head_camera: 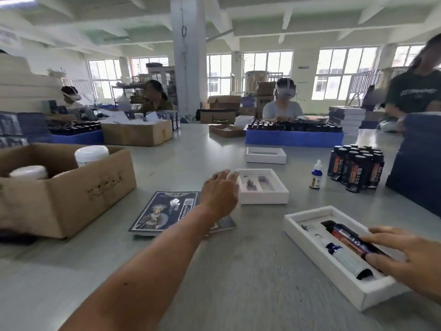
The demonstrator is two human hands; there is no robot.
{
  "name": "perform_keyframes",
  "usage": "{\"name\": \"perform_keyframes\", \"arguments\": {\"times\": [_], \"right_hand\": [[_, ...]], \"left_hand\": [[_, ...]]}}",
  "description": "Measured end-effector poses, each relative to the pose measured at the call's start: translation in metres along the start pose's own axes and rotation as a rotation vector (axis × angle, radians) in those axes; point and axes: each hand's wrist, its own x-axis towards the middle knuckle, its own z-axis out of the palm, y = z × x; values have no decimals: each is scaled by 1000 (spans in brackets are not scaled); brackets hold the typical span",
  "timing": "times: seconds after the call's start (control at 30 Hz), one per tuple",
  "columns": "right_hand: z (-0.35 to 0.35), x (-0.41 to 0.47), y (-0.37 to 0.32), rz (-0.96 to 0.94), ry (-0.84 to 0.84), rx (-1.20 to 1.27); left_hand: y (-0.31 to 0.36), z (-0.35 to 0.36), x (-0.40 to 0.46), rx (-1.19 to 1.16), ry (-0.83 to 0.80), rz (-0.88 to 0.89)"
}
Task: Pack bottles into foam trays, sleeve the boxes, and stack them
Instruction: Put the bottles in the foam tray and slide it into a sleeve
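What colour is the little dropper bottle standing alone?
Blue with a white top, the dropper bottle in the head view.

White foam trays (265, 198), dark bottles (356, 167) with orange labels. Navy sleeve (164, 212) with pale printed figure. Blue crate (293, 139), brown carton (69, 199).

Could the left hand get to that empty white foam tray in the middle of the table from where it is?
Probably yes. The left hand is stretched out open, fingertips already at the near-left edge of the empty foam tray. Nothing lies between them; the dark printed sleeve lies flat beneath the forearm.
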Motion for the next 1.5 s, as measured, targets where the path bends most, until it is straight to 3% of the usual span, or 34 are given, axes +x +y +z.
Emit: {"name": "perform_keyframes", "arguments": {"times": [0.13, 0.27, 0.33, 0.5, 0.7, 0.83, 1.0, 1.13, 1.27, 1.5], "right_hand": [[22, 16, 38, -113, -14, 7], [24, 12, 13, -112, -104, 63], [17, 7, -3, -113, -85, 90], [4, -3, -26, -144, -93, 60], [-3, -11, -45, -115, -204, 83], [-10, -14, -46, -20, -227, 49], [-19, -13, -20, 255, -47, -76], [-19, -13, -2, 434, -35, -65], [-11, -14, 3, 447, 20, 24], [-4, -22, -1, 409, 49, -52]], "left_hand": [[-83, -36, -12, 148, -212, -294], [-134, -46, -24, 141, -448, -485], [-142, -45, -26, 121, -425, -478], [-133, -52, -38, 365, -217, -312], [-96, -58, -52, 474, -220, -452], [-53, -47, -69, 454, -147, -399], [-10, -44, -89, 221, -95, -291], [-2, -61, -92, -309, -169, -394], [10, -61, -109, -777, -57, -485], [23, -66, -121, -562, 169, -314]]}}
